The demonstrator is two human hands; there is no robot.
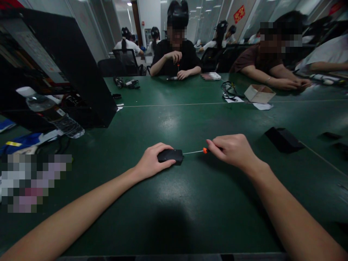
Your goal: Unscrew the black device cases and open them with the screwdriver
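Observation:
A small black box [171,156] rests on the green table [168,195], held between the thumb and fingers of my left hand [154,160]. My right hand [231,150] is closed round the handle of a screwdriver [193,152] to the right of the box. An orange collar shows just in front of my right thumb. The metal shaft lies nearly level, and its tip meets the right end of the black box. Most of the handle is hidden inside my right fist.
At the left stand a large black case [89,72] and a water bottle [54,112]. A black block [284,139] lies on the right, with a cardboard box [259,94] behind it. People sit across the table.

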